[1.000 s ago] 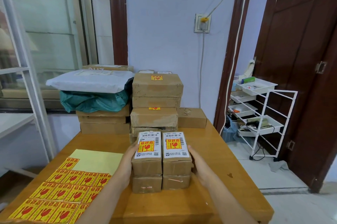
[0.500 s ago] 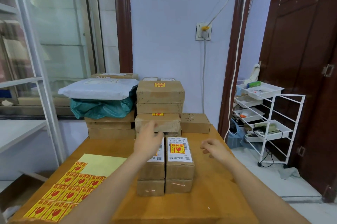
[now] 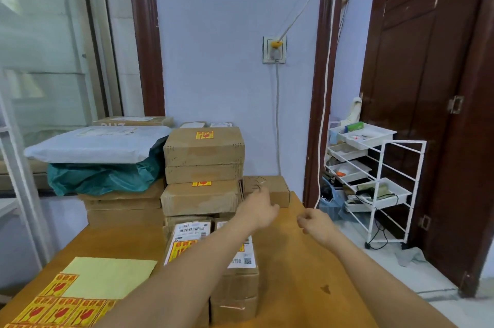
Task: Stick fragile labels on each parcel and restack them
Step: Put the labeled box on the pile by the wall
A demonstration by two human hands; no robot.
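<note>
Four small parcels stand two by two on the wooden table [image 3: 296, 290]. The top left one [image 3: 187, 242] and top right one [image 3: 242, 274] carry white shipping labels and yellow-red fragile stickers. My left hand [image 3: 258, 207] reaches over them with fingers stretched toward a small plain brown box [image 3: 279, 188] at the table's back; I cannot tell if it touches. My right hand [image 3: 314, 223] hovers to the right, loosely curled and holding nothing. A sheet of fragile stickers [image 3: 61, 306] lies at the front left.
Behind the small parcels rises a stack of larger brown boxes [image 3: 203, 151] with fragile stickers. Left of it, a white mailer [image 3: 99, 144] and a green bag [image 3: 101, 178] lie on more boxes. A white wire rack [image 3: 374, 175] stands right of the table.
Both hands let go of the four-parcel stack. My left hand has moved up and to the right toward the small plain box; my right hand has lifted off to the right.
</note>
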